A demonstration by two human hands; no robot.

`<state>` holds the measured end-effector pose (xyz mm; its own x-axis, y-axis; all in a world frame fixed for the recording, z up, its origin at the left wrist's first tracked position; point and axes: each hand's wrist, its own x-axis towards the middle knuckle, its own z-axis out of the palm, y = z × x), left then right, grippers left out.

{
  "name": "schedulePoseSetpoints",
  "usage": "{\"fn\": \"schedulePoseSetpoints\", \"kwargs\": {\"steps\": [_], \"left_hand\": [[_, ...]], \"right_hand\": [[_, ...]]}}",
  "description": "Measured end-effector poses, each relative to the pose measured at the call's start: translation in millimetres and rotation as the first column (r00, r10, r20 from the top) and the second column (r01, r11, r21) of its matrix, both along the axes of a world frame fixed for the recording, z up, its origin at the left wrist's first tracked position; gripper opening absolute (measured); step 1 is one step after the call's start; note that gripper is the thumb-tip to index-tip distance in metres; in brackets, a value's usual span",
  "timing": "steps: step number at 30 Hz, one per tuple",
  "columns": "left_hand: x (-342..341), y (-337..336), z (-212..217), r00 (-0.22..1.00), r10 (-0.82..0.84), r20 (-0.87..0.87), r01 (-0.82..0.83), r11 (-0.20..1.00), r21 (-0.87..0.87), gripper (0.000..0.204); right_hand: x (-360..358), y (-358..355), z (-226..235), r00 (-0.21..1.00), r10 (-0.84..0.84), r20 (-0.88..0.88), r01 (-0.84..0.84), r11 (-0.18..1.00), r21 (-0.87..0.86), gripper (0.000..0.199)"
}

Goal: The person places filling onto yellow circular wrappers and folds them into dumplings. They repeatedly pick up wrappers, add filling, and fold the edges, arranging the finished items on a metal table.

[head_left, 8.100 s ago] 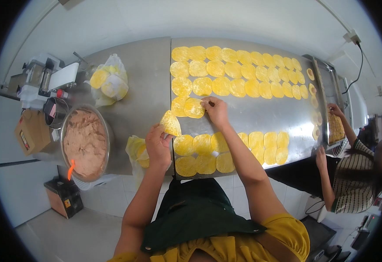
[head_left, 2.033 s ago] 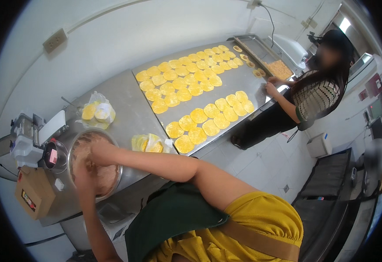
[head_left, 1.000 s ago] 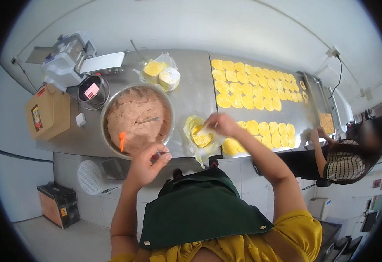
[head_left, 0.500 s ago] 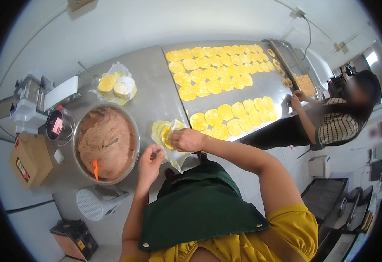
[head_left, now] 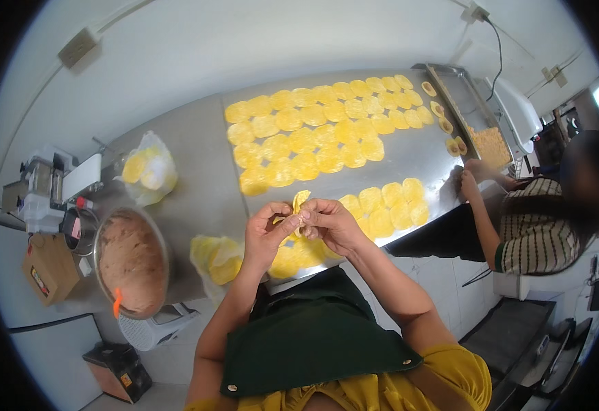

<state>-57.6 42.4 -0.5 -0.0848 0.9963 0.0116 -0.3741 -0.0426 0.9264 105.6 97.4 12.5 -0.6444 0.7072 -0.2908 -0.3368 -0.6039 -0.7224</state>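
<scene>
Above the steel table's near edge, my left hand (head_left: 269,234) and my right hand (head_left: 333,223) meet, fingertips pinched together on one thin yellow round wrapper (head_left: 301,199). It hangs folded and narrow between them, partly hidden by the fingers. Just left of my left hand lies an opened plastic bag with a stack of yellow wrappers (head_left: 224,267). Beyond and below the hands, yellow wrappers (head_left: 302,141) lie flat in several rows, some touching or overlapping.
At left stands a large metal bowl (head_left: 165,257) of pinkish-brown paste with an orange-handled tool (head_left: 117,301). Behind it are another plastic bag (head_left: 155,178) and a carton (head_left: 51,268). A co-worker (head_left: 532,219) at right handles something near a tray (head_left: 474,130) and filled pieces (head_left: 445,126).
My right hand has left the bagged stack; both hands have come together further right, with a wrapper between them. The view has swung right, and the bowl shows further left.
</scene>
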Motion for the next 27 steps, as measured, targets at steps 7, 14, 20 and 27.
{"fn": "schedulePoseSetpoints", "kwargs": {"steps": [7, 14, 20, 27], "left_hand": [[130.1, 82.2, -41.0, 0.991, 0.057, 0.125, -0.031, 0.979, -0.201, 0.009], [192.1, 149.6, -82.0, 0.859, 0.199, 0.471, -0.063, 0.955, -0.289, 0.009], [201.6, 199.8, -103.3, 0.701, 0.044, -0.712, -0.178, 0.977, -0.115, 0.02], [237.7, 214.4, -127.3, 0.647, -0.261, -0.717, -0.132, 0.887, -0.442, 0.041]], "right_hand": [[123.5, 81.5, -24.0, 0.989, -0.149, -0.004, 0.147, 0.978, -0.147, 0.011], [200.7, 161.5, -80.4, 0.769, -0.343, 0.539, 0.039, 0.868, 0.496, 0.016], [221.1, 240.2, -111.8, 0.679, -0.412, 0.607, -0.05, 0.799, 0.599, 0.023], [248.6, 268.0, -128.0, 0.608, -0.309, 0.731, -0.105, 0.882, 0.46, 0.014]]}}
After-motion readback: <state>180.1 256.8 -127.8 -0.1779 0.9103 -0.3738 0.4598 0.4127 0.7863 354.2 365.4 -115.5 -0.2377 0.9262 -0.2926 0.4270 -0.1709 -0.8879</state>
